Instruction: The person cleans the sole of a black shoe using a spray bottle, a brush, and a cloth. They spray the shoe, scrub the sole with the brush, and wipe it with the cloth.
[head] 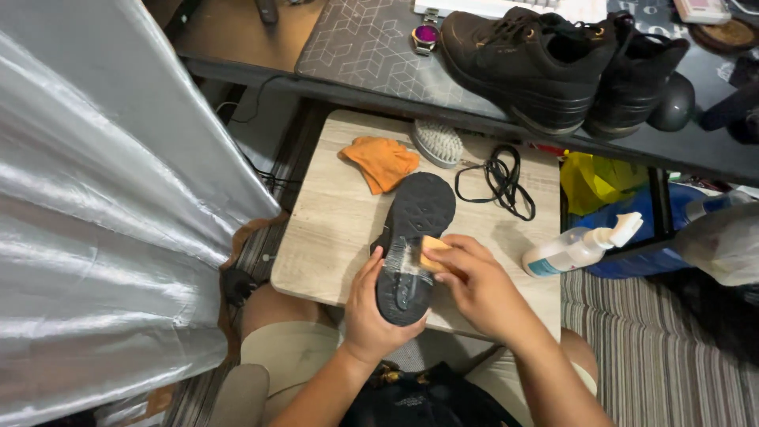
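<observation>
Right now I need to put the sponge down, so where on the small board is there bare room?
The board's left side, below the orange cloth and left of the insole, is bare. Another patch lies right of the right hand, near the spray bottle. The far edge is crowded: cloth, brush, laces.

soft even light, curtain glare

Insole on small board, hands at its near end.
Black foam insole [413, 245] lies on pale wooden board [332, 229]; orange folded cloth [381, 161] and round bristle brush [437, 142] behind it, black coiled laces [500, 180] behind right, white pump bottle [577, 249] right.
</observation>
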